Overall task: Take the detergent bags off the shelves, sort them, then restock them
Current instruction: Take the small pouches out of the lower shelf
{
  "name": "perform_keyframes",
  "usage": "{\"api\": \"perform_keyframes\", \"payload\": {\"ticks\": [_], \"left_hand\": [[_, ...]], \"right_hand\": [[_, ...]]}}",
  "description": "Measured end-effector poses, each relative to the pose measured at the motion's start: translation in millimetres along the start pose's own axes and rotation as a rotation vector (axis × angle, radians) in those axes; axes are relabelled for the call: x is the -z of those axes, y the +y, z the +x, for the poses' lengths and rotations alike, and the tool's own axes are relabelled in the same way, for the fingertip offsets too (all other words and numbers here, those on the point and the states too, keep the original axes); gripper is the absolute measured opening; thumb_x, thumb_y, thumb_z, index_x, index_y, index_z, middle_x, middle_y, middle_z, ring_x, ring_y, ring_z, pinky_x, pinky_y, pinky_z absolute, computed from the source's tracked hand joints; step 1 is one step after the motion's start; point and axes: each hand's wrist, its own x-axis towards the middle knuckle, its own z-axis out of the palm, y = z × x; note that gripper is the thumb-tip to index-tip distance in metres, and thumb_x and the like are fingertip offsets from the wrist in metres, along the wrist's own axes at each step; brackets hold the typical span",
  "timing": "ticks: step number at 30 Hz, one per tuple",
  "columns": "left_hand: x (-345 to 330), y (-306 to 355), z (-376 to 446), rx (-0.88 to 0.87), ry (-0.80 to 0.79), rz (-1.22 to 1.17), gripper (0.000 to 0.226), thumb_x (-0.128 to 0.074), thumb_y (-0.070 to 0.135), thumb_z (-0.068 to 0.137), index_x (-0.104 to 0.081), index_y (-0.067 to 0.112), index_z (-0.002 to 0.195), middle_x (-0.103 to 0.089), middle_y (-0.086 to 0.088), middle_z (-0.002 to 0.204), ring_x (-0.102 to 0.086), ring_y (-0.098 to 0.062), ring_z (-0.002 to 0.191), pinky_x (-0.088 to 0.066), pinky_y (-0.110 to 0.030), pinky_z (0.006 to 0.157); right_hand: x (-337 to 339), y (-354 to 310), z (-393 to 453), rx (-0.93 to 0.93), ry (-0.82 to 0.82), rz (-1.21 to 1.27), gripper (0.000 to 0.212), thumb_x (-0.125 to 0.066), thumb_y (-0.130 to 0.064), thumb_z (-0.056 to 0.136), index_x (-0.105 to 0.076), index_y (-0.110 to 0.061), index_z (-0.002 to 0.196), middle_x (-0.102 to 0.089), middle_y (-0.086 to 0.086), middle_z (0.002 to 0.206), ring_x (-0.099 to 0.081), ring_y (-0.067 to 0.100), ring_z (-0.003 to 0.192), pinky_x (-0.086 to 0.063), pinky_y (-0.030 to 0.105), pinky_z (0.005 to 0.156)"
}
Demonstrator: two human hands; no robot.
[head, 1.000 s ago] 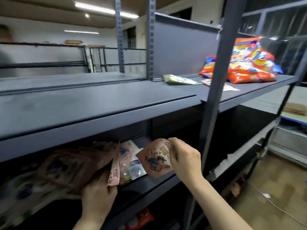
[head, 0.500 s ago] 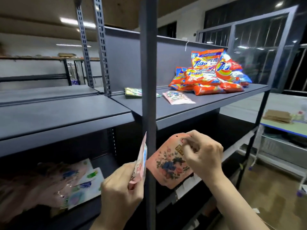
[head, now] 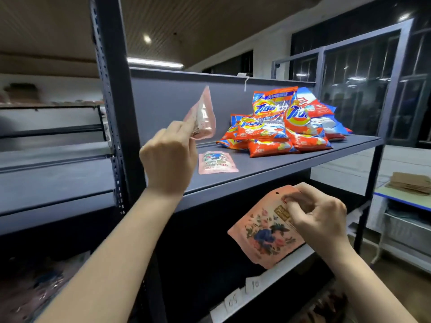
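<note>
Grey shelf carries a Tide pile at 2 o'clock. One pink pouch is pinched by the left hand, another by the right hand; either could be dropped from thin edge grips.

Pink floral pouch, orange bags

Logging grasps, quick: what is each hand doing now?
Left hand: pinches a small pink plastic pouch.
Right hand: grips a flowered pink plastic pouch.

"Tide" reads on the orange plastic detergent bags piled on the grey metal shelf. Below that shelf, two white paper tags read "05" and "90". Print on the pink pouches illegible.
</note>
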Motion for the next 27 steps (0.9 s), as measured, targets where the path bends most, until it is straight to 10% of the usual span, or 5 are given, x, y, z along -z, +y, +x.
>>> {"api": "perform_keyframes", "payload": {"ticks": [3,6,11,21,27], "left_hand": [[-38,-5,10,-0.034,-0.239,0.240,0.031,-0.067,0.001,0.069,-0.070,0.014,0.097,-0.061,-0.004,0.069,-0.056,-0.028,0.050,-0.034,-0.022,0.044],[-72,-5,1,0.009,-0.742,0.378,0.031,-0.051,0.007,0.087,-0.059,0.019,0.115,-0.063,-0.004,0.108,-0.060,-0.027,0.100,-0.046,-0.033,0.077],[-102,-14,-10,0.280,-1.361,0.074,0.060,-0.033,0.056,0.086,-0.033,0.034,0.142,-0.033,-0.005,0.151,-0.030,-0.033,0.138,-0.026,-0.054,0.110],[-94,-33,-6,0.372,-1.262,0.044,0.072,-0.051,0.058,0.080,-0.034,0.023,0.140,-0.044,-0.004,0.144,-0.042,-0.027,0.129,-0.037,-0.039,0.101],[-87,-27,-6,0.418,-1.227,-0.060,0.055,-0.045,0.059,0.089,-0.047,0.027,0.133,-0.050,0.000,0.140,-0.047,-0.023,0.125,-0.029,-0.028,0.082]], "right_hand": [[4,14,11,-0.050,-0.019,0.044,0.022,-0.045,-0.046,0.068,-0.063,-0.034,0.068,-0.065,-0.031,0.068,-0.065,-0.002,0.069,-0.053,0.028,0.064],[2,21,28,-0.107,-0.042,0.162,0.023,-0.047,-0.046,0.068,-0.066,-0.032,0.069,-0.068,-0.027,0.075,-0.066,-0.002,0.071,-0.055,0.032,0.063],[-9,21,68,-0.145,0.013,0.293,0.011,-0.058,-0.027,0.074,-0.069,-0.024,0.073,-0.071,-0.014,0.072,-0.068,0.008,0.070,-0.055,0.039,0.066],[-102,22,156,-0.271,0.112,0.384,0.011,-0.056,-0.020,0.080,-0.064,-0.015,0.075,-0.066,-0.008,0.071,-0.062,0.016,0.073,-0.050,0.037,0.067],[-175,40,156,-0.410,-0.534,0.151,0.047,-0.061,-0.020,0.089,-0.046,-0.006,0.131,-0.048,0.012,0.127,-0.048,0.026,0.115,-0.038,0.026,0.089]]}}
